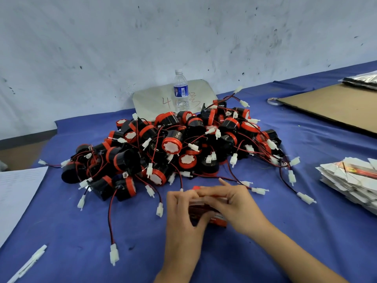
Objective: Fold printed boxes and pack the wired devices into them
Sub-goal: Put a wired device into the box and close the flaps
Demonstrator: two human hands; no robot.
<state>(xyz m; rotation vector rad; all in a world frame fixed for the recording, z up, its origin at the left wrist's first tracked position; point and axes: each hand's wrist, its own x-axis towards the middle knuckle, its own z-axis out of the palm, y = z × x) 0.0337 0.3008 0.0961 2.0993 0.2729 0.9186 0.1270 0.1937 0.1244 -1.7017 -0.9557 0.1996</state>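
Note:
A small red printed box (219, 218) sits on the blue cloth in front of me, mostly hidden by both hands. My left hand (183, 213) grips its left side, thumb curled under the near face. My right hand (230, 203) lies over the top with fingers pressing along the box's upper flap. Behind them lies a big heap of black-and-red wired devices (173, 144) with red-black leads and white plugs trailing toward me. A stack of flat unfolded boxes (353, 180) rests at the right edge.
A water bottle (180, 90) stands on a grey tray (153, 99) against the wall. A cardboard sheet (334, 105) and a tape roll (273, 101) lie at the back right. White paper (18, 193) and a white pen (30, 262) are at the left.

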